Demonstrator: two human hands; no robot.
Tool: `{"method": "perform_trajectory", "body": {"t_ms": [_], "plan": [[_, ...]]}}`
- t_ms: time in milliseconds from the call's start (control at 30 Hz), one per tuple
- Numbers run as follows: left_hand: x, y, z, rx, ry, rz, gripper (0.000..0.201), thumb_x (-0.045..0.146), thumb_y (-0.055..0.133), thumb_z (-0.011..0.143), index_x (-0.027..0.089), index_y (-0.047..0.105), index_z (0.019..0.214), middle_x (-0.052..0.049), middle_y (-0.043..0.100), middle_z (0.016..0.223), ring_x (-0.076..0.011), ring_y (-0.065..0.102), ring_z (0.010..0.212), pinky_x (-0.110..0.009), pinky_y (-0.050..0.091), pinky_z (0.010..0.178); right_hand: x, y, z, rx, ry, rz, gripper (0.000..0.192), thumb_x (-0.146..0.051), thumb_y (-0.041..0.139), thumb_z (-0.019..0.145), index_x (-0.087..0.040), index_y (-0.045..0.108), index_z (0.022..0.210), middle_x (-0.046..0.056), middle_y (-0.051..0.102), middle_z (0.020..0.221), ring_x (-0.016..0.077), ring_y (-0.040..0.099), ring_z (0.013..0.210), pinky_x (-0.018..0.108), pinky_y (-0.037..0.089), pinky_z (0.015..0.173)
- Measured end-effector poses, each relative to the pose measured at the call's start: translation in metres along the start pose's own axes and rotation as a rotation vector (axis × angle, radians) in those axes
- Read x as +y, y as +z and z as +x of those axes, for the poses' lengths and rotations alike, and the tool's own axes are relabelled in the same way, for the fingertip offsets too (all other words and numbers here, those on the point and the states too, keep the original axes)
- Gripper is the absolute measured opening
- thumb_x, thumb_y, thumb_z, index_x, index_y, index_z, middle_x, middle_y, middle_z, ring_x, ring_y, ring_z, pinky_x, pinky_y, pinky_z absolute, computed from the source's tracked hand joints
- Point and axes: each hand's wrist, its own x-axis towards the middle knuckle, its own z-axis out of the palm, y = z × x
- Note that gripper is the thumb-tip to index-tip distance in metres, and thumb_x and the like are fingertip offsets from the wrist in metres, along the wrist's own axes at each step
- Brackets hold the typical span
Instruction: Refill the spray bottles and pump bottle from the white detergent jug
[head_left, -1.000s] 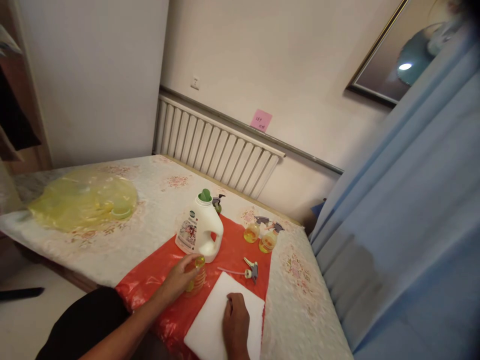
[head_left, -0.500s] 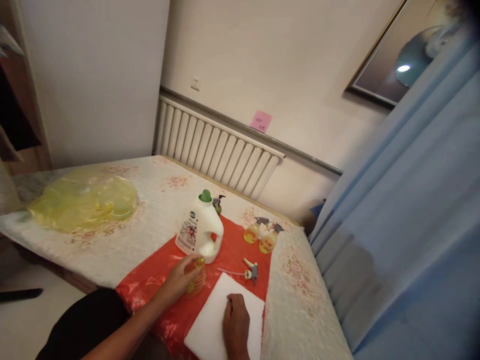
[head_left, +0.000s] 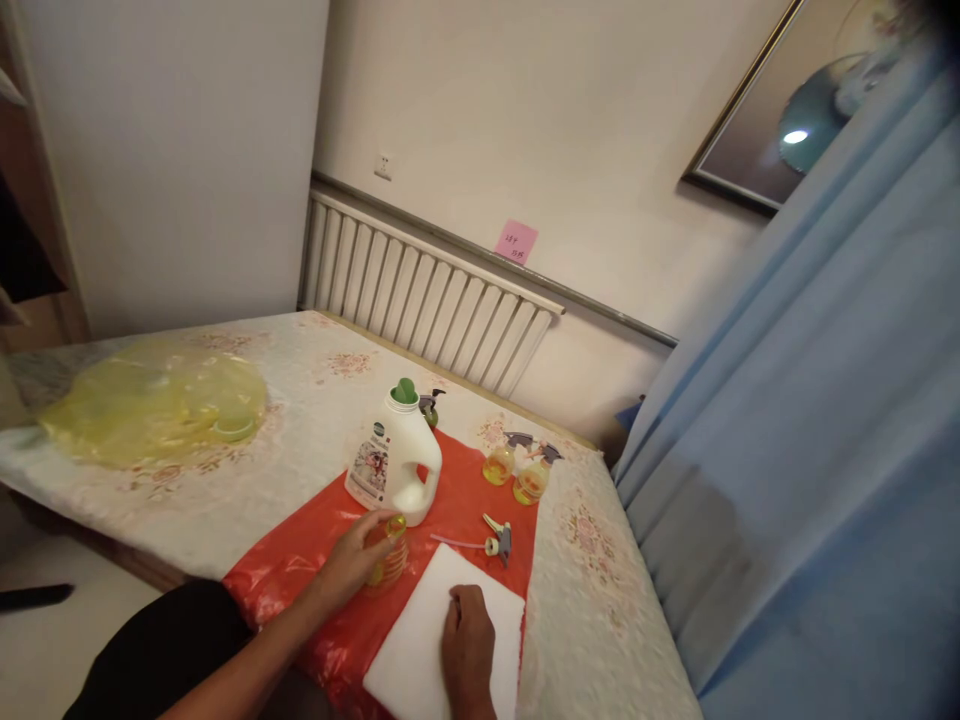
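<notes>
Far left: yellow plastic bag (head_left: 150,405), crumpled flat on pale floral tablecloth (head_left: 300,440); bare white wall behind.

Left of centre: white detergent jug (head_left: 395,462) with green cap, upright at rear edge of red plastic sheet (head_left: 300,570); round logo and picture label on front, wording too small to read. Small dark-headed pump bottle (head_left: 430,407) just behind jug, mostly hidden.

Lower centre: left hand (head_left: 352,560) curled round small bottle of yellow liquid (head_left: 388,555), fingers wrapped on near side, thumb towards neck. Bottle upright on red sheet, just in front of jug, long axis vertical, open neck up, no head fitted.

Centre: white foam pad (head_left: 420,650) lying flat at near table edge, partly on red sheet. Right hand (head_left: 466,645) resting on pad, fingers bent under into loose fist, nothing seen in grasp.

Right of centre: loose trigger spray head (head_left: 499,540) with dip tube, flat on red sheet, tube pointing left towards held bottle. Behind, two small spray bottles (head_left: 517,475) of yellow liquid, upright, side by side, heads fitted.

Background: ribbed white radiator (head_left: 420,300) along wall; pink sticky note (head_left: 515,241) above, handwriting illegible; wall socket (head_left: 383,165) higher left.

Far right: framed picture (head_left: 780,130) on wall; blue curtain (head_left: 810,450) filling right edge.
</notes>
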Motion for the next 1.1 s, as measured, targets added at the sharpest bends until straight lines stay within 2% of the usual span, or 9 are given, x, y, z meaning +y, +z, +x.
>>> {"method": "perform_trajectory", "body": {"t_ms": [133,267,600,833,1000,1100], "plan": [[-0.0034,-0.0005,0.0009,-0.032,0.0,0.014,0.034,0.038,0.068,0.077,0.021,0.07,0.107,-0.01,0.074,0.113,-0.0327,0.065,0.11,-0.043,0.046,0.098,0.0007,0.0005,-0.0001,-0.003,-0.004,0.006,0.022,-0.012,0.044,0.092,-0.023,0.063,0.093,0.004,0.068,0.084,0.0205,0.067,0.075,0.029,0.052,0.069],[-0.0071,-0.0002,0.0034,-0.03,-0.009,0.034,0.04,0.04,0.068,0.073,0.02,0.069,0.107,-0.01,0.074,0.115,-0.0332,0.065,0.11,-0.044,0.048,0.099,0.0011,0.0016,0.0007,-0.003,-0.002,0.003,0.022,-0.011,0.044,0.091,-0.022,0.063,0.092,0.004,0.068,0.084,0.0205,0.067,0.075,0.029,0.052,0.069],[-0.0047,-0.0023,0.0014,-0.023,0.005,0.085,0.055,0.042,0.066,0.071,0.018,0.066,0.12,-0.014,0.066,0.134,-0.0345,0.055,0.129,-0.049,0.04,0.11,0.0001,0.0007,0.0001,0.001,0.001,0.002,0.022,-0.011,0.044,0.091,-0.023,0.063,0.091,0.004,0.067,0.084,0.021,0.067,0.074,0.029,0.051,0.069],[-0.0019,-0.001,-0.0004,-0.018,0.047,0.173,0.058,0.04,0.065,0.068,0.015,0.066,0.119,-0.017,0.066,0.132,-0.0349,0.056,0.128,-0.048,0.039,0.112,-0.0031,-0.0002,0.0009,0.009,0.008,0.002,0.02,-0.014,0.045,0.093,-0.023,0.063,0.091,0.003,0.068,0.082,0.0213,0.067,0.071,0.029,0.05,0.066],[-0.0031,-0.0007,-0.0042,-0.031,0.045,0.168,0.07,0.041,0.069,0.067,0.013,0.058,0.13,-0.018,0.058,0.141,-0.0351,0.049,0.135,-0.048,0.037,0.114,-0.0041,0.0,0.0019,-0.012,0.018,-0.017,0.02,-0.017,0.044,0.094,-0.024,0.062,0.091,0.003,0.067,0.08,0.0215,0.067,0.069,0.029,0.051,0.065],[-0.0074,-0.0058,-0.0052,-0.019,0.021,0.136,0.069,0.049,0.066,0.073,0.015,0.056,0.132,-0.017,0.057,0.143,-0.0346,0.049,0.136,-0.049,0.037,0.114,-0.0047,0.0004,0.0022,-0.019,0.016,-0.031,0.02,-0.018,0.043,0.094,-0.024,0.061,0.09,0.003,0.067,0.08,0.0212,0.067,0.068,0.029,0.051,0.064]]}}
